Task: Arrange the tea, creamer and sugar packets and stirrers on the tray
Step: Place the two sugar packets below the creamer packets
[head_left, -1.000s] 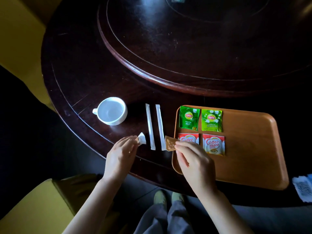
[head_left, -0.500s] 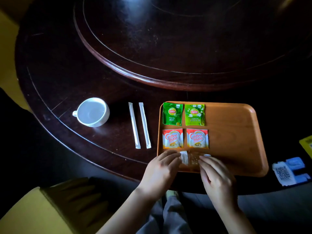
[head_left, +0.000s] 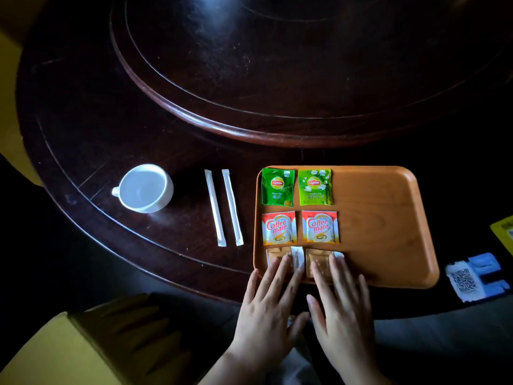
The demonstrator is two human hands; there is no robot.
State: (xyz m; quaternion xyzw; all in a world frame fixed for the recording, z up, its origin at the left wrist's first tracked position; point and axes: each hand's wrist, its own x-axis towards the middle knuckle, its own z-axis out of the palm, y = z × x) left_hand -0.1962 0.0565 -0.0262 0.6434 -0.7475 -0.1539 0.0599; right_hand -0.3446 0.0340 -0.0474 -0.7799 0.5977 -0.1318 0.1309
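Note:
An orange wooden tray point(head_left: 388, 232) lies on the dark table. At its left side lie two green Lipton tea packets point(head_left: 278, 187) point(head_left: 315, 187), below them two Coffee mate creamer packets point(head_left: 279, 228) point(head_left: 320, 227), and below those two sugar packets point(head_left: 296, 259) point(head_left: 320, 263). My left hand point(head_left: 268, 309) rests flat with fingertips on the left sugar packet. My right hand point(head_left: 340, 304) lies flat with fingertips on the right one. Both hands have fingers spread and grip nothing. Two white wrapped stirrers point(head_left: 214, 208) point(head_left: 232, 207) lie side by side on the table left of the tray.
A white cup point(head_left: 144, 188) stands left of the stirrers. A raised round turntable point(head_left: 277, 65) fills the table's far part. A blue and white card with a QR code point(head_left: 476, 276) lies right of the tray. A yellow chair point(head_left: 50, 354) is at the lower left.
Both hands carried the sugar packets from the table onto the tray's near left corner and laid them down. The fingers now lie flat on the packets instead of pinching them.

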